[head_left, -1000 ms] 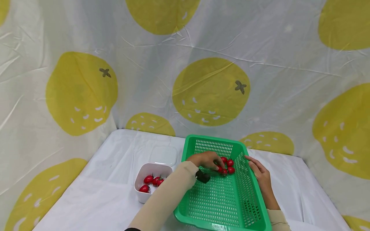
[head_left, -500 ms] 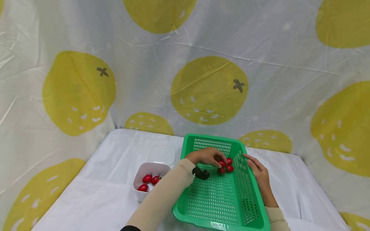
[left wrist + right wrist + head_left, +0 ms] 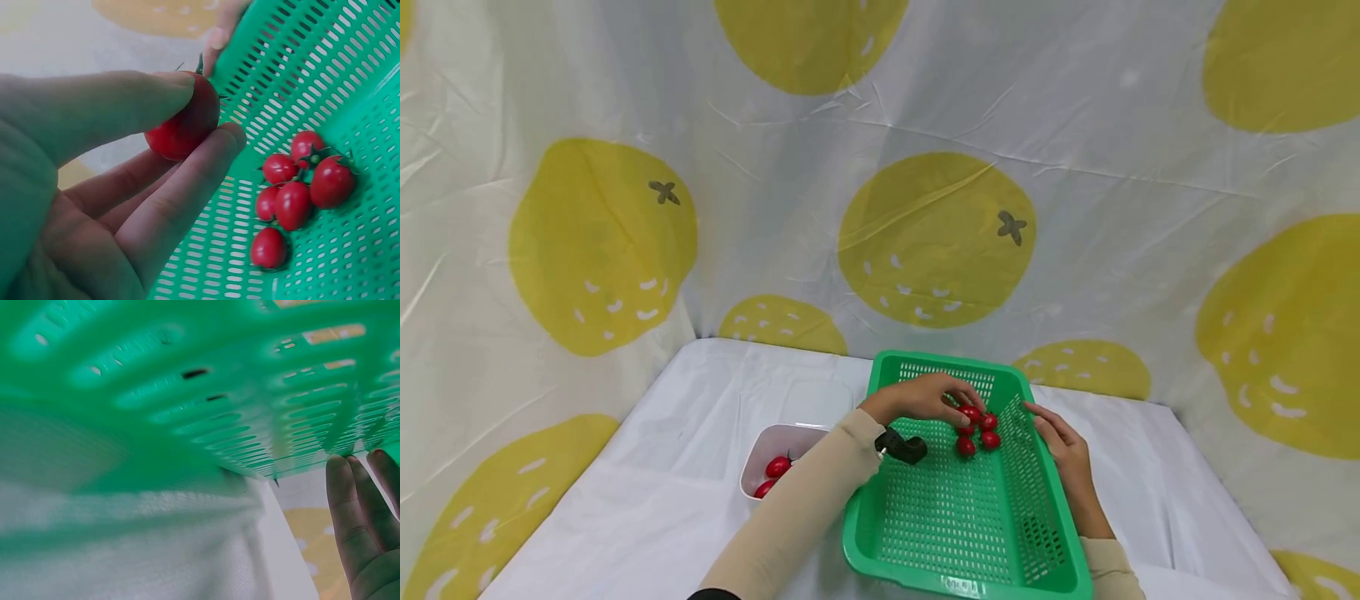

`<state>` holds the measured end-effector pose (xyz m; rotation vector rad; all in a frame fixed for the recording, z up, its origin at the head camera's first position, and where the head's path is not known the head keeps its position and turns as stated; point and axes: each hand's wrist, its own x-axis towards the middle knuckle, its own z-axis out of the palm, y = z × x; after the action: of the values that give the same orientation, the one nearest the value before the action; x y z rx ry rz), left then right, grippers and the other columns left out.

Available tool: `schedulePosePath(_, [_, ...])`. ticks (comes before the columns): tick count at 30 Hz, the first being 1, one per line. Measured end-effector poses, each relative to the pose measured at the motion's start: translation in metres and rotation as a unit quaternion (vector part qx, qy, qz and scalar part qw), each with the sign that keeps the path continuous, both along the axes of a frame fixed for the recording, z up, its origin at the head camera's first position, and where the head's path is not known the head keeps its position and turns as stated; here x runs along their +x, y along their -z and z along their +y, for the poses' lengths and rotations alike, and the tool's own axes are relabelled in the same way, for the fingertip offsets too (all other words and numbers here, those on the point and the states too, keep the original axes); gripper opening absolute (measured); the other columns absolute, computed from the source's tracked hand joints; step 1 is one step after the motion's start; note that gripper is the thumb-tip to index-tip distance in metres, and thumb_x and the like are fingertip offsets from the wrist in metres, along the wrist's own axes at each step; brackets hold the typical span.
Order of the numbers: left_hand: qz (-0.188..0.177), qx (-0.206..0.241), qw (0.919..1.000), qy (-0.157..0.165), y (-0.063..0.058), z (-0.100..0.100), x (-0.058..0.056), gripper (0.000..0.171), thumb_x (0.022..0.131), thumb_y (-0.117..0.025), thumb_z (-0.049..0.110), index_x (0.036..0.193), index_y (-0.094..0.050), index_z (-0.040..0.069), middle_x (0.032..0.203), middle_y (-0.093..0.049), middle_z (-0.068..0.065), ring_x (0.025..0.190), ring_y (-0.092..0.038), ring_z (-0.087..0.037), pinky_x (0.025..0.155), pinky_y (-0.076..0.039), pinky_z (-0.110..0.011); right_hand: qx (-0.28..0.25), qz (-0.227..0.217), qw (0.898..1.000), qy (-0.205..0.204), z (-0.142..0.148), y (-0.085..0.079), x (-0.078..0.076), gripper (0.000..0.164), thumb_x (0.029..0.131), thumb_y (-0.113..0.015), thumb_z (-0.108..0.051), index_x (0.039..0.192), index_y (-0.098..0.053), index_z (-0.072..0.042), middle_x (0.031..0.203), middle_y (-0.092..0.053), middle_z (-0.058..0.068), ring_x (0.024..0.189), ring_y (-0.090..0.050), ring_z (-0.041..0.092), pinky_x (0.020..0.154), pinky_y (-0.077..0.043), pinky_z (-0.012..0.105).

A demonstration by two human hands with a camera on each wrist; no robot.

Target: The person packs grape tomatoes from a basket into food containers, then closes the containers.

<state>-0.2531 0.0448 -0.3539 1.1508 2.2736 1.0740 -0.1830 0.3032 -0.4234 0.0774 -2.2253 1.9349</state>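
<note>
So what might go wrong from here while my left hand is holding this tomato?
The tomato might slip, since your left hand pinches it between thumb and fingers.

Your left sleeve partly hides the white container in the head view, so you could bump it or misjudge where the tomato lands.

The green basket may shift if nudged: your right hand touches its side with fairly straight fingers.

White box [image 3: 790, 437] of tomatoes [image 3: 778, 467] partly out of sight behind left sleeve [image 3: 797, 507]
</note>
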Motion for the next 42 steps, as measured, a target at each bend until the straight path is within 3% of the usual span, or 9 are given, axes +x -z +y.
schedulePosePath(11, [0.005, 0.047, 0.9986, 0.026, -0.023, -0.028, 0.017, 0.023, 0.095, -0.061, 0.008, 0.118, -0.063, 0.005, 0.117, -0.061, -0.001, 0.11, -0.055, -0.008, 0.092, -0.047, -0.021, -0.007, 0.004, 1.0, -0.008, 0.0, 0.0, 0.0, 0.043, 0.1, -0.053, -0.028, 0.135, -0.054, -0.003, 0.126, -0.06, -0.007, 0.1, -0.062, 0.007, 0.074, -0.053, 0.021])
schedulePosePath(22, [0.042, 0.013, 0.9986, 0.028, -0.024, -0.058, 0.033, 0.022, 0.096, -0.06, 0.014, 0.117, -0.064, 0.012, 0.117, -0.062, 0.004, 0.11, -0.057, -0.006, 0.092, -0.047, -0.022, -0.019, -0.001, 1.0, -0.006, -0.002, 0.0, 0.002, 0.043, 0.1, -0.053, -0.027, 0.135, -0.054, -0.002, 0.125, -0.061, -0.006, 0.1, -0.063, 0.008, 0.074, -0.054, 0.022])
schedulePosePath(28, [0.052, 0.019, 0.998, 0.031, -0.028, -0.074, 0.045, 0.021, 0.097, -0.059, 0.013, 0.117, -0.063, 0.011, 0.114, -0.063, 0.006, 0.108, -0.059, -0.005, 0.094, -0.046, -0.022, -0.023, 0.004, 1.0, -0.002, -0.003, 0.0, 0.002, 0.042, 0.1, -0.054, -0.027, 0.134, -0.055, -0.003, 0.123, -0.062, -0.008, 0.099, -0.063, 0.008, 0.074, -0.054, 0.022])
schedulePosePath(36, [0.056, 0.021, 0.9982, -0.004, -0.033, -0.105, 0.059, 0.022, 0.096, -0.06, 0.011, 0.117, -0.064, 0.011, 0.111, -0.063, 0.009, 0.104, -0.061, -0.007, 0.09, -0.05, -0.024, -0.019, 0.0, 1.0, 0.0, -0.004, 0.001, 0.001, 0.043, 0.1, -0.054, -0.028, 0.134, -0.055, -0.002, 0.122, -0.062, -0.009, 0.101, -0.062, 0.006, 0.075, -0.053, 0.02])
schedulePosePath(42, [0.041, 0.029, 0.9984, -0.028, -0.03, -0.129, 0.067, 0.021, 0.094, -0.062, 0.009, 0.114, -0.064, 0.013, 0.109, -0.065, 0.008, 0.101, -0.063, -0.01, 0.085, -0.052, -0.024, -0.009, 0.002, 1.0, -0.002, -0.002, -0.001, 0.001, 0.043, 0.1, -0.053, -0.029, 0.134, -0.055, -0.003, 0.123, -0.061, -0.011, 0.102, -0.061, 0.005, 0.076, -0.053, 0.021])
